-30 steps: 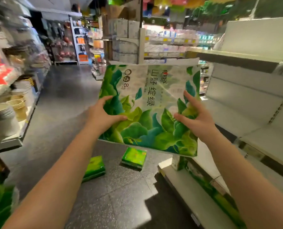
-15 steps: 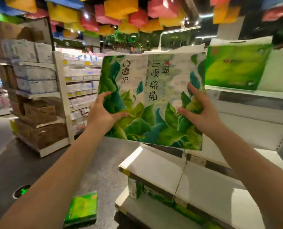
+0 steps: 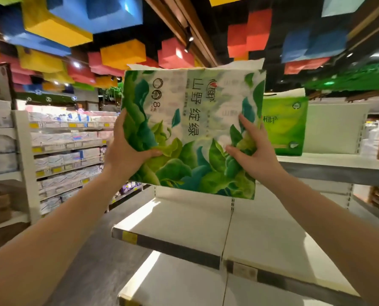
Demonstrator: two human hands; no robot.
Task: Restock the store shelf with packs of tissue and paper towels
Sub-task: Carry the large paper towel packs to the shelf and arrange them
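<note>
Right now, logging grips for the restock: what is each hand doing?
Left hand: grips the leaf-print tissue pack.
Right hand: grips the same pack.

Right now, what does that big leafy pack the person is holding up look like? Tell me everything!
The leafy pack is a big, flat, rectangular bundle in shiny plastic wrap, printed with green and teal leaves on white, dark Chinese characters and an "8". A white flap sticks up along its top. It is held upright in the air, slightly tilted, above the bare white shelf. The left hand grips its left side, the right hand its right side, thumbs on the front.
</note>
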